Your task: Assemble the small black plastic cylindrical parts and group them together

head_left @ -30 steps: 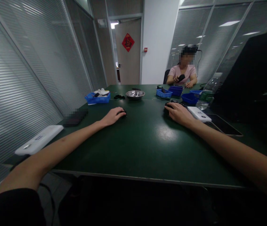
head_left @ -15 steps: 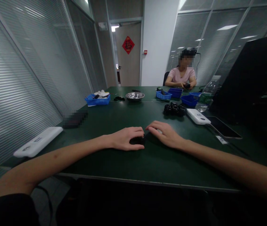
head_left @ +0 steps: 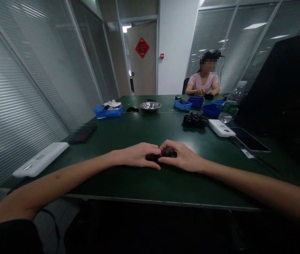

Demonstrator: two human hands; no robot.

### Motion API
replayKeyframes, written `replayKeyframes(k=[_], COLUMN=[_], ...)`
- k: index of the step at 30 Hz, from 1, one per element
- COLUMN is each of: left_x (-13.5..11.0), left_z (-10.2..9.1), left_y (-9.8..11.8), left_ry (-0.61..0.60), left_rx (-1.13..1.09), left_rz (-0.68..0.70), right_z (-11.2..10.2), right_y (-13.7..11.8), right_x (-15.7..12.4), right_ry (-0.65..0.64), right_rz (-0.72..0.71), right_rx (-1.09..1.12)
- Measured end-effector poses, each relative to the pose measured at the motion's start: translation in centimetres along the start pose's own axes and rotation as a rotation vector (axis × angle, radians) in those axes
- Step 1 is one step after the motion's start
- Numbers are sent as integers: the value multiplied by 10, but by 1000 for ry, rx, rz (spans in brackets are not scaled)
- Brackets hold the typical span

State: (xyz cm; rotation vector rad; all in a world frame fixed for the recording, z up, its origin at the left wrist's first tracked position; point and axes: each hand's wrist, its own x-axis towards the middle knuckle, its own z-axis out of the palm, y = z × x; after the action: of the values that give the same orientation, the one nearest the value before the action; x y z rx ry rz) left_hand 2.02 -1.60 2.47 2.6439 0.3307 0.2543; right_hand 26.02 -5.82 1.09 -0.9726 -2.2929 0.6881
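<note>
My left hand is closed round a small glossy black object, low over the green table near its front edge. From the other side my right hand grips the same dark piece, thumb below and fingers curled over the top. Both hands' fingertips meet or nearly meet at the middle. Much of the object is hidden, and I cannot tell whether it is one piece or two. Beyond the right hand stands a cluster of black round parts on the table.
White power bank, phone and water bottle stand at right, by a large dark panel. A white device lies left. Further back are a metal bowl, blue bins and a seated person.
My right hand has moved in toward the left hand and closed on the black object. The left hand stays nearly in place. The person across has shifted their hands.
</note>
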Motion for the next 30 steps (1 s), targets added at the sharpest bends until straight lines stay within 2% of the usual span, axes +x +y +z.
replayKeyframes(k=[5,11,15,17,19,24,30], left_x=[-1,0,-1,0,1,5,6], left_z=[-5,-1,5,9,13,20,19], left_y=[3,7,8,7,5,-3,-6], left_ry=[-17,16,213,341,419,385,349], left_rx=[-35,-13,90,93,64,-101,-46], left_rz=[-19,-45,-131,-215,-277,-345,-366], right_z=[-4,3,1,-2,-3,-7,-9], right_y=[2,-3,0,3,6,13,14], right_x=[1,3,5,5,5,6,6], right_ry=[-71,-19,-2,5,2,-45,-67], right_rz=[-29,36,37,43,46,-42,-59], right_rx=[30,14,15,15,33,64,-9])
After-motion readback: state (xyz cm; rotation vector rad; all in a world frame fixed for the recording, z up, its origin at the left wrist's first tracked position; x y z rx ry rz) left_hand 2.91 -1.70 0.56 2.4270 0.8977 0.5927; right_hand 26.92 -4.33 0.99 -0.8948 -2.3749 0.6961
